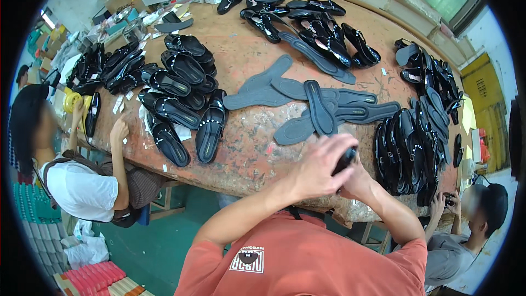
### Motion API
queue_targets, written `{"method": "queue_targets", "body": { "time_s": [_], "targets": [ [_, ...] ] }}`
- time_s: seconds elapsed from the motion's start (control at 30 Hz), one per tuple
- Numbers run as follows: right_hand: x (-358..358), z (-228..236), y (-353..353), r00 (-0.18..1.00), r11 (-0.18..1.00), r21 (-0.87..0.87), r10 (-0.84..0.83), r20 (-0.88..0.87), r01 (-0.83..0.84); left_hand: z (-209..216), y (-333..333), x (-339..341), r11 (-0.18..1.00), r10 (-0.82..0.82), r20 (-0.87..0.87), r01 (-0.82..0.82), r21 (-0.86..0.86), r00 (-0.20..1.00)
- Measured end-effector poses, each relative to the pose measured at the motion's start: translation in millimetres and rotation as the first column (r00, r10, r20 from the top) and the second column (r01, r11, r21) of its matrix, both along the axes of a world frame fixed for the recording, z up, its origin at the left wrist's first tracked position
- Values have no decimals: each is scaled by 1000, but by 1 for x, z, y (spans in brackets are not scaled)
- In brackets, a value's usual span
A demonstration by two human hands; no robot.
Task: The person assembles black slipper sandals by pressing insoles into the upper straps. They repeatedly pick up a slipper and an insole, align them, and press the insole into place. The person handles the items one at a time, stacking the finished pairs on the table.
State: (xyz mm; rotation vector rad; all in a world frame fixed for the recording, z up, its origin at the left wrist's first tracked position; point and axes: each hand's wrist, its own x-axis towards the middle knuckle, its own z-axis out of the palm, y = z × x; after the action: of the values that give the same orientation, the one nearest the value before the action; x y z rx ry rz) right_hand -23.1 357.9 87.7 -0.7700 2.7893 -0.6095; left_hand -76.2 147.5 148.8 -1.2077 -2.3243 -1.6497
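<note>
Left hand: the person's left hand (324, 167) is curled over a glossy black, rounded, shoe-like item (345, 160), grasping it
Right hand: the person's right hand (358, 180) is wrapped about the same item from the other side, its fingers largely hidden
Held item: black and shiny, only a part showing between the fingers; located over the near edge of the worn, reddish-brown table (246, 153); remaining shape and details cannot be told
Insoles: flat, matte dark-grey, foot-shaped insoles (319, 111) lie overlapped just beyond the hands
Right-side row: glossy black strapped shoes (402, 151), packed side by side
Left-side stack: black studded slip-on shoes (211, 127), heaped, insoles showing
</note>
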Motion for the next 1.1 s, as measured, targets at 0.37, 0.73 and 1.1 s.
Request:
{"method": "queue_targets", "body": {
  "time_s": [0.37, 0.73, 1.1],
  "targets": [
    [-70, 20, -21, 867, 911, -325, 67, -494, -256, -18, -195, -46, 710, 695, 159, -704, 3, 702],
    [-210, -68, -62, 650, 635, 135, -742, -164, 760, -72, -92, -103, 753, 456, -393, -581, -308, 799],
    [-158, -34, -4, 456, 55, -810, -848, 271, 583, -156, -17, -148, 694, 220, -312, -374, -616, 924]
  ]
}}
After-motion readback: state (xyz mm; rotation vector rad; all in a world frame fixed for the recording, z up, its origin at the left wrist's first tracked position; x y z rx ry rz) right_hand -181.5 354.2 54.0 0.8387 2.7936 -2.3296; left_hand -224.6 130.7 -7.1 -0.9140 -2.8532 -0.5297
